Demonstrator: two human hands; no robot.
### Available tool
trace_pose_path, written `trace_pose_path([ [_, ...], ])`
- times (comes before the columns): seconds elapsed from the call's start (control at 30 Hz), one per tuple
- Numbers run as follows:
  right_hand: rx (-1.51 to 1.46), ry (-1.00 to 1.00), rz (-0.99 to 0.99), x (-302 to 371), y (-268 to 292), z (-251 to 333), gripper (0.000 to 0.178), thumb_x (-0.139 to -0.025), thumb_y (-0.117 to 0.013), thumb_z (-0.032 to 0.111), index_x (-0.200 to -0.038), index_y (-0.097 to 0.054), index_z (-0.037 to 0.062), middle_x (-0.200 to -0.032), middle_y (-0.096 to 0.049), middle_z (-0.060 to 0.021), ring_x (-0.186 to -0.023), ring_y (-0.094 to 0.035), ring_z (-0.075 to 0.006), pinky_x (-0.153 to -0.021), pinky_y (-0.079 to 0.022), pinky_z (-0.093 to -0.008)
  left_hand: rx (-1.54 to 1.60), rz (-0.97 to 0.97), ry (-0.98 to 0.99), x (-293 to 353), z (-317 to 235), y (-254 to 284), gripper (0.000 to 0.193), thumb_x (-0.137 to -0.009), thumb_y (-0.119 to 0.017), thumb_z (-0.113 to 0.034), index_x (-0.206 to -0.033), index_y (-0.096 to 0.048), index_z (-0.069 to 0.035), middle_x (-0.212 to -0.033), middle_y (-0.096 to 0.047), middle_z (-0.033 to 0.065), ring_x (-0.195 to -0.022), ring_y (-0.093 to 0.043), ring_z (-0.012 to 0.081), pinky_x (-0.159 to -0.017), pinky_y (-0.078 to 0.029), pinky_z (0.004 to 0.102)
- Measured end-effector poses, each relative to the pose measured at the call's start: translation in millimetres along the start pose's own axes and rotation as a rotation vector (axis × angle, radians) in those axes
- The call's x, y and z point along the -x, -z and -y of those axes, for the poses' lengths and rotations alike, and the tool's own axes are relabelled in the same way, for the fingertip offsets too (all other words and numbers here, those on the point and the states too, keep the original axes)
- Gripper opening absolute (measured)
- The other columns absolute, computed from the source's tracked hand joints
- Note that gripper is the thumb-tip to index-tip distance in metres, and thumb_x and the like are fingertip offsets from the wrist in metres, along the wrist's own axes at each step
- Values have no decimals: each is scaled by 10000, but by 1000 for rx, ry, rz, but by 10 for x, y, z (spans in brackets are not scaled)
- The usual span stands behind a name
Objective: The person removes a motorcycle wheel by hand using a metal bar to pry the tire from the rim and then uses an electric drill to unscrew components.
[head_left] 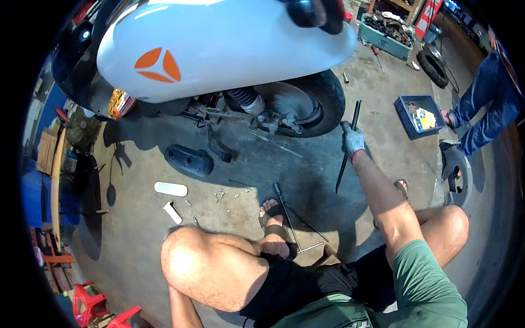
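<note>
My right hand (354,141), in a grey glove with a red cuff, is closed around a long, thin black bar-like piece (342,172). It holds the piece roughly upright in the picture, just right of the rear wheel (328,104). The piece's exact kind is unclear; its upper end looks doubled. Of my left arm only the forearm (183,310) shows beside my bent knee; the hand is hidden. Ahead stands a white scooter (229,52) with orange marks, its wheel and shock absorber (246,101) exposed.
On the floor lie a black oval cover (188,159), a white oval piece (170,189), small fasteners (220,195) and a long-handled wrench (287,216) by my foot. A blue bin (418,116), a green tub (385,35) and a loose tyre (432,69) stand right, near another person's legs (486,98).
</note>
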State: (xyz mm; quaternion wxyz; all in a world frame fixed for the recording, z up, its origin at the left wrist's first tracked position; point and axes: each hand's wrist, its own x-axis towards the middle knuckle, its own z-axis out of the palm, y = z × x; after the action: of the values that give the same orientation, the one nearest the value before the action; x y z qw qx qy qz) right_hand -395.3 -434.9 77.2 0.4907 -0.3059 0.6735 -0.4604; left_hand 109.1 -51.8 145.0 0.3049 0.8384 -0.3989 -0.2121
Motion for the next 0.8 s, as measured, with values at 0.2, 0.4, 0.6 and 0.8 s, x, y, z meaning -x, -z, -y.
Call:
trace_pose_path([
  [0.2, -59, 151, -2, 115, -152, 355, 321, -925, -592, 305, -1121, -616, 51, -789, -613, -26, -685, -560, -119, -624, -447, -273, 161, -113, -211, -196, -1703, 990, 206, -914, -596, -151, -1051, -636, -2, -840, -630, 40, -720, -561, 104, -664, -465, 247],
  [0.4, -26, 318, 2, 87, -129, 281, 423, -902, -602, 310, -1227, -588, 39, -1018, -681, -148, -905, -641, -212, -818, -480, -326, 102, 91, -435, -102, -3308, 491, 189, -882, -593, -69, -1046, -630, 17, -898, -642, 73, -792, -595, 126, -721, -486, 259],
  [0.6, 238, 541, 8, 288, -103, 909, 451, -885, -584, 328, -1289, -530, 136, -1059, -644, -219, -980, -620, -380, -839, -498, -442, -263, 515, -721, -129, -4264, -517, 191, -796, -652, 8, -987, -661, 6, -940, -684, 100, -843, -647, 159, -779, -512, 286],
  [0.8, 121, 517, 14, 191, -168, 592, 404, -887, -582, 284, -1269, -547, 157, -1046, -646, -210, -972, -614, -395, -819, -509, -439, -357, 712, -735, -413, -4310, -1383, 257, -848, -656, -175, -1080, -653, -62, -980, -681, 121, -867, -669, 249, -775, -528, 352],
])
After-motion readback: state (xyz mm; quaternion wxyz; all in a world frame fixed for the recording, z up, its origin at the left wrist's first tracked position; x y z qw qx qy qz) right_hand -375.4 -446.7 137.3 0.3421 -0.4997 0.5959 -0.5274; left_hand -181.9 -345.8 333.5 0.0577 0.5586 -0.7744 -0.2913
